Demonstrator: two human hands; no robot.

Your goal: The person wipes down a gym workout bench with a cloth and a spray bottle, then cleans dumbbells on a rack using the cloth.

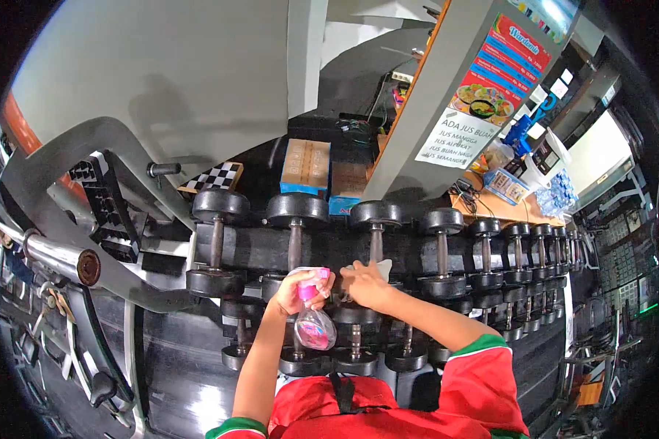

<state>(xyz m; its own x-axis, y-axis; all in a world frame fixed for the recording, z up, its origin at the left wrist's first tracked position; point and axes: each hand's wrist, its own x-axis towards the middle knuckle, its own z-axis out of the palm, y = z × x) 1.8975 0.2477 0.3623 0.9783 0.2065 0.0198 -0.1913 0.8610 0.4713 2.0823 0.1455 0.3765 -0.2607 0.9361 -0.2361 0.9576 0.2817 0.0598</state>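
Observation:
My left hand (294,291) is closed around the neck of a clear spray bottle (315,329) with a pink spray head and a pink label. Close beside it, my right hand (365,284) presses down over the near end of a dumbbell (376,214) on the upper rack row. A white cloth (385,269) shows at the edge of the right fingers; most of it is hidden under the hand. Just left of that stands another black dumbbell (295,212) with a bare metal handle, its near end partly behind my left hand.
Several dumbbells (441,245) line two rack tiers running off to the right. A machine's grey frame (66,146) with a metal bar end (89,267) stands at left. Behind the rack are cardboard boxes (306,164), a pillar with a menu poster (501,69) and a cluttered counter (505,208).

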